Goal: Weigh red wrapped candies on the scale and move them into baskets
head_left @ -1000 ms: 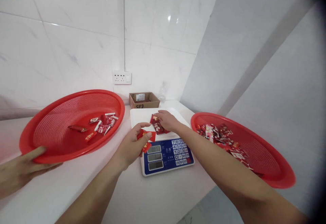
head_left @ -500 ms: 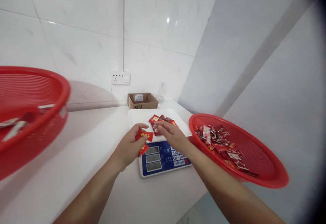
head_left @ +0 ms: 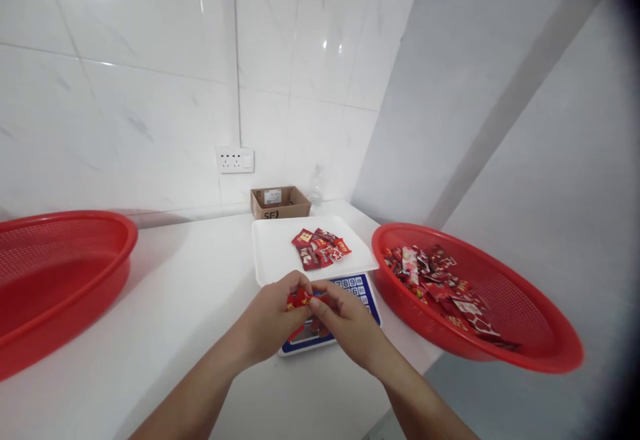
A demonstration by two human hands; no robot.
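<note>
Over the front of a white weighing scale, my left hand (head_left: 270, 317) is closed around small red packets (head_left: 299, 299) with gold print. My right hand (head_left: 353, 323) meets it there, thumb and fingers pinching at the same packets. Part of the packets is hidden by the fingers. Beyond the hands, several red and dark red packets (head_left: 311, 258) lie in a loose pile on the scale's white tray (head_left: 273, 247). The scale's blue keypad panel (head_left: 367, 288) is partly covered by my hands.
At right stands a red plastic basket (head_left: 540, 320) holding many wrapped packets. Another red basket (head_left: 107, 253) is at the left edge. Behind the scale are a cardboard box (head_left: 287, 212) and a clear bottle (head_left: 316, 185), near the tiled wall with a socket (head_left: 235, 160).
My right hand has left the pile on the tray and come back to my left hand, now gripping the packets with it. Both hands are lower and nearer me. The view has shifted slightly.
</note>
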